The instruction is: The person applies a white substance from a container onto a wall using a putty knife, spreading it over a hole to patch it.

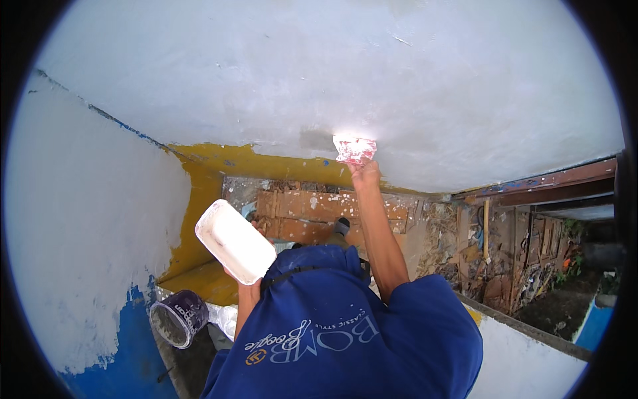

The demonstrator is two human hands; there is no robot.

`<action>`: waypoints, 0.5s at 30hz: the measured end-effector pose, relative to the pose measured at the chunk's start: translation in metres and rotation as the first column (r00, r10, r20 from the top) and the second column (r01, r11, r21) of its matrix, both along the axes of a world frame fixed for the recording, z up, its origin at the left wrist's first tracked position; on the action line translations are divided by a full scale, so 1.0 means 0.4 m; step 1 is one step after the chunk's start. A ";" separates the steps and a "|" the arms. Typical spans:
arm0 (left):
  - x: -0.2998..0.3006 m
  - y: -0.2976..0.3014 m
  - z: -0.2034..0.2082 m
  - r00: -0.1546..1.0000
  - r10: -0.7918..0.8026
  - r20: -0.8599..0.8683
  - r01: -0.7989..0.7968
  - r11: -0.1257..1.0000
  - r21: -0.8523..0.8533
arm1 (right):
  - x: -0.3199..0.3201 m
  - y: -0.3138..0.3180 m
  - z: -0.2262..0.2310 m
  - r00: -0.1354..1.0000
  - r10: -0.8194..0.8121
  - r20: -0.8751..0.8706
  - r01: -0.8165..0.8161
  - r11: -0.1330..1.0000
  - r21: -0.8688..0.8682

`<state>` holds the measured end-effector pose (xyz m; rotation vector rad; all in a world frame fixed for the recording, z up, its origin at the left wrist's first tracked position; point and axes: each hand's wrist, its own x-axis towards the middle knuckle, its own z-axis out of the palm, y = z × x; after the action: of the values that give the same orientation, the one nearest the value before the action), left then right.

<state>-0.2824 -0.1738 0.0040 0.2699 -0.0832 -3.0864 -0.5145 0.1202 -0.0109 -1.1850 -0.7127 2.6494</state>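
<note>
My right hand (365, 174) is raised to the wall ahead, its fingers closed on a red putty knife (355, 149) smeared with white filler. The blade lies against the pale grey wall (425, 100), beside a darker damp-looking patch. Lower and to the left, my left hand (250, 292) grips a white rectangular tray (236, 243) from beneath and along its side. Most of that hand is hidden by the tray. Glare washes out the tray's inside, so its contents cannot be made out.
A dark bucket (179, 318) stands at lower left, near the white-and-blue side wall (93, 219). Yellow paint (252, 163) shows along the wall's lower part. Paint-spattered boards (309, 206) lie below. Rubble and planks (465, 246) lie beyond a ledge at right.
</note>
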 end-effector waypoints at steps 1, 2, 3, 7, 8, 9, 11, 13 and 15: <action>0.006 0.000 -0.008 0.999 0.023 0.039 -0.021 0.998 -0.055 | 0.001 0.000 0.022 1.000 0.003 -0.003 -0.003 1.000 0.004; 0.010 -0.001 -0.013 0.996 0.050 0.077 -0.042 0.993 -0.110 | 0.002 0.003 0.039 1.000 0.014 0.008 -0.014 0.999 0.029; 0.010 0.002 -0.009 0.996 0.051 0.076 -0.043 0.993 -0.106 | 0.005 0.010 0.047 1.000 0.020 0.022 -0.022 0.998 0.054; 0.015 -0.003 -0.019 0.992 0.074 0.101 -0.069 0.996 -0.058 | 0.040 0.048 0.027 0.997 0.071 -0.030 -0.068 0.994 0.091; 0.016 -0.008 -0.029 0.991 0.076 0.108 -0.075 0.997 -0.015 | 0.031 0.052 0.021 0.994 0.103 -0.029 -0.099 0.988 0.116; 0.013 -0.003 -0.023 0.991 0.077 0.107 -0.076 0.997 -0.013 | 0.023 0.058 0.014 0.991 0.134 -0.024 -0.129 0.981 0.143; 0.018 0.012 0.007 0.997 0.069 0.042 -0.059 0.978 -0.200 | -0.038 0.061 0.038 0.993 0.121 0.010 -0.121 0.978 0.172; 0.019 0.023 0.031 0.995 0.089 0.044 -0.078 0.974 -0.212 | -0.100 0.060 0.071 0.993 0.114 0.035 -0.119 0.973 0.198; 0.020 0.020 0.020 0.993 0.111 0.045 -0.098 0.970 -0.222 | -0.132 0.068 0.101 0.998 0.037 0.058 -0.049 0.976 0.211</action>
<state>-0.2745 -0.1657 0.0118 0.3406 -0.3953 -2.9306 -0.5674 0.1475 0.0293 -1.1977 -1.0137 2.5051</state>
